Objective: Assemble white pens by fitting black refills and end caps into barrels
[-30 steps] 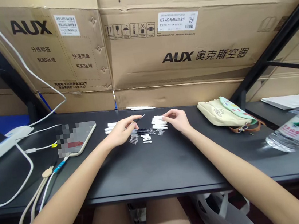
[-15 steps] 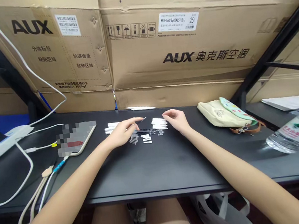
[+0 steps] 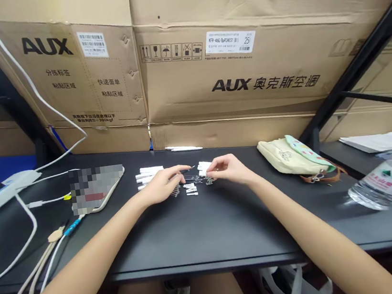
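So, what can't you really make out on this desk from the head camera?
Head view:
The phone: screen pixelated.
The small white parts: too small to identify, some hidden under the left hand and right hand.
The water bottle: cut off by the right edge.

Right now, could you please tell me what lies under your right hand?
The right hand reaches over white plastic pieces and black pen refills; anything beneath its palm is hidden.
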Demonstrator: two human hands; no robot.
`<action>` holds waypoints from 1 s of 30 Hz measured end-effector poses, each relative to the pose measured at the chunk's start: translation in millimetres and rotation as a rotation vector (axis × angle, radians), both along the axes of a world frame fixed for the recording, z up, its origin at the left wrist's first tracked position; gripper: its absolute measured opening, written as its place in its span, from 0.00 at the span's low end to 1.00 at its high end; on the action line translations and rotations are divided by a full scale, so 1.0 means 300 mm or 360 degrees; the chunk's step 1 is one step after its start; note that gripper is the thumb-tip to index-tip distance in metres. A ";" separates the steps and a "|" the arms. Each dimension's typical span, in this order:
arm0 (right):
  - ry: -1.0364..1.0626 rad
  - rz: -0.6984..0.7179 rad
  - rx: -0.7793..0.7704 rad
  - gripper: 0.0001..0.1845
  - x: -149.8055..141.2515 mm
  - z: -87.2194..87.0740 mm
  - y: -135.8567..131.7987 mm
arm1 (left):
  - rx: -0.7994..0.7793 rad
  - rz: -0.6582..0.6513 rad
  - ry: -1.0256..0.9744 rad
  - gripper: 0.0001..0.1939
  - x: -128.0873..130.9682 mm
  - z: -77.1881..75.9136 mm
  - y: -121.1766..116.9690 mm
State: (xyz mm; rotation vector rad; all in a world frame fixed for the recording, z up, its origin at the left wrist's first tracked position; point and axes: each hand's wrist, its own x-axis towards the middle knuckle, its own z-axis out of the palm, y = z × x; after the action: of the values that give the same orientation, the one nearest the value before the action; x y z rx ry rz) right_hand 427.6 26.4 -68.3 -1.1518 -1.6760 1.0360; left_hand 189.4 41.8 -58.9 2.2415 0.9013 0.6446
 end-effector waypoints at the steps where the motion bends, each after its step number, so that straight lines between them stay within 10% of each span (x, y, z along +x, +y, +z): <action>1: -0.0134 0.0089 -0.0018 0.10 0.018 0.005 0.002 | 0.0014 0.0024 -0.0024 0.21 -0.002 0.001 0.002; 6: -0.0559 0.0404 -0.0124 0.07 0.054 0.011 -0.004 | -0.0020 0.0067 -0.0095 0.21 -0.005 0.005 0.003; 14: -0.0682 0.0211 0.0097 0.08 0.052 0.003 0.000 | -0.0075 0.0045 -0.0128 0.19 -0.001 0.001 0.000; 26: 0.0384 0.0104 -0.0145 0.17 -0.126 -0.027 -0.045 | -0.0004 -0.0013 -0.0068 0.15 0.028 -0.015 -0.015; 30: 0.0482 -0.0228 0.0001 0.16 -0.083 -0.028 -0.013 | 0.0226 0.0245 -0.0039 0.15 0.001 -0.001 0.010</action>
State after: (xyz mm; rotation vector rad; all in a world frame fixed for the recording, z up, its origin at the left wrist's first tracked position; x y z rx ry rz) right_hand 402.7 22.6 -76.7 -1.0397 -1.3376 1.0599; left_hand 189.6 44.8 -59.0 2.2983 1.0530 0.8278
